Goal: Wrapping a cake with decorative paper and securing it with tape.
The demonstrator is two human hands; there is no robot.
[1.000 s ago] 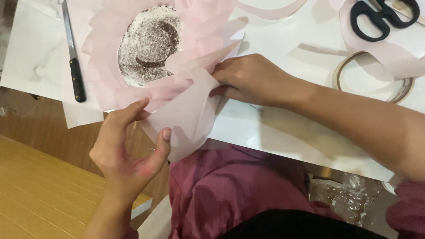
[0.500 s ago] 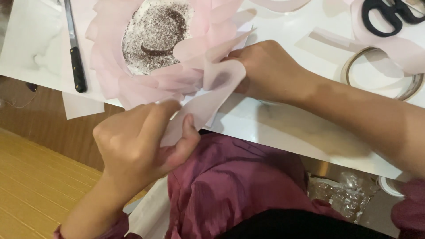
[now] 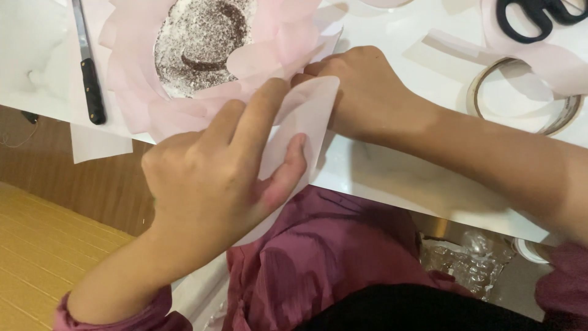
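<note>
Knife (image 3: 87,67), black handle, lies on the white desk (image 3: 392,178) far left of the left hand (image 3: 208,178). Left hand pinches a pale pink paper petal (image 3: 306,116), thumb beneath, fingers on top. Above it, paper flower (image 3: 141,92) with rough brown glittery centre (image 3: 199,40). Right hand (image 3: 361,92) curled, pressing petal's base. Beyond: tape ring (image 3: 520,98), black scissors (image 3: 539,15).

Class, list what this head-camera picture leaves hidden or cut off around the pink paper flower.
- Left hand covers most of the pale petal it pinches.
- Right hand: fingertips tucked under the paper flower.
- Scissors and knife: cut off by the top edge.
- Tape roll: partly under a paper strip.
</note>
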